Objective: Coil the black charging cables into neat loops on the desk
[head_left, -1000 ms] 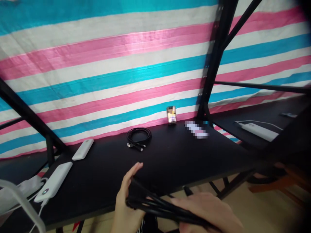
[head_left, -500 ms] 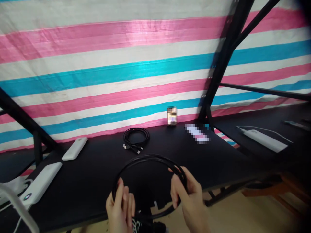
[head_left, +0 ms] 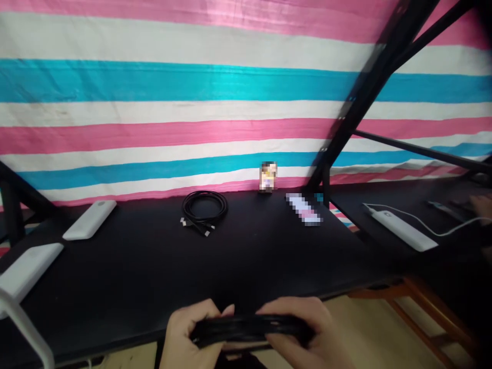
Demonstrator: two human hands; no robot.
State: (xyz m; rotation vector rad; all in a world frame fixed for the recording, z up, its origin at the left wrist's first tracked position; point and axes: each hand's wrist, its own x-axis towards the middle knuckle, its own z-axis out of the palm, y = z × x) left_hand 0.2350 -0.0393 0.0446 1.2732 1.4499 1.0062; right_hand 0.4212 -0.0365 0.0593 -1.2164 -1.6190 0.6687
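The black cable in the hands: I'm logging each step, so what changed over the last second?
The black cable, a flat bundle a second ago, was opened into a round loop and is now pressed flat again at the near edge of the table. The left hand and right hand kept their grip. The coiled cable and white power banks stayed put.

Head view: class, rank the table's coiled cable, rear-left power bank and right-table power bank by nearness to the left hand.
From the left hand:
1. coiled cable, centre back.
2. rear-left power bank, back left.
3. right-table power bank, far right.
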